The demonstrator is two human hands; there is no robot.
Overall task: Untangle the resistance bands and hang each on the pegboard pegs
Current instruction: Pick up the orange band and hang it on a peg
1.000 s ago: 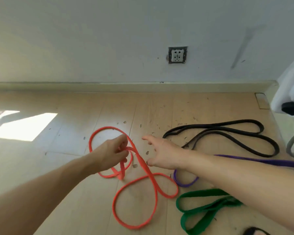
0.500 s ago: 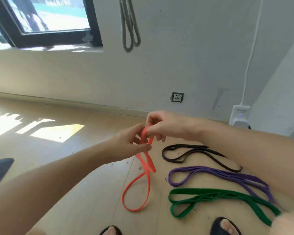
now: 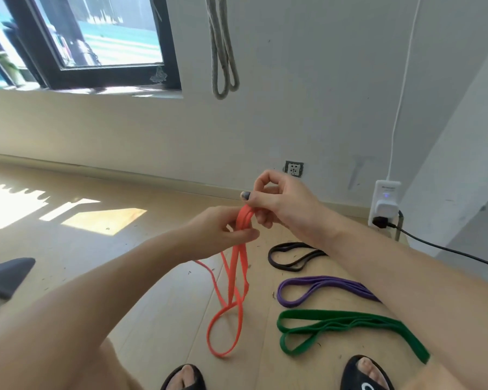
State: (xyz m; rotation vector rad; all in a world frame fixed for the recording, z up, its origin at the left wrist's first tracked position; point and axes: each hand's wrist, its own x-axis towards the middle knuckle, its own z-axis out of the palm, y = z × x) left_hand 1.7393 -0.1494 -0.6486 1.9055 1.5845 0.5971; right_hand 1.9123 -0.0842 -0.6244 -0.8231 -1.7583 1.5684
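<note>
Both hands hold the orange band (image 3: 233,277) up in front of me. My left hand (image 3: 220,235) pinches its strands just below the top fold. My right hand (image 3: 276,201) grips the folded top between thumb and fingers. The band's loops hang down and its lowest loop rests on the floor. A black band (image 3: 290,256), a purple band (image 3: 316,288) and a green band (image 3: 335,327) lie side by side on the floor at right, partly hidden by my right forearm. A grey band (image 3: 223,52) hangs on the wall above.
A window (image 3: 90,38) fills the upper left. A wall socket (image 3: 293,168) sits low on the wall, and a white plug adapter (image 3: 385,204) with a black cable (image 3: 448,250) stands at right. My sandalled feet (image 3: 364,372) are at the bottom edge. A grey object (image 3: 6,274) lies left.
The orange band was lifted off the floor; my right hand joined my left on it and now grips its folded top. My view rose from the floor to the wall and window.
</note>
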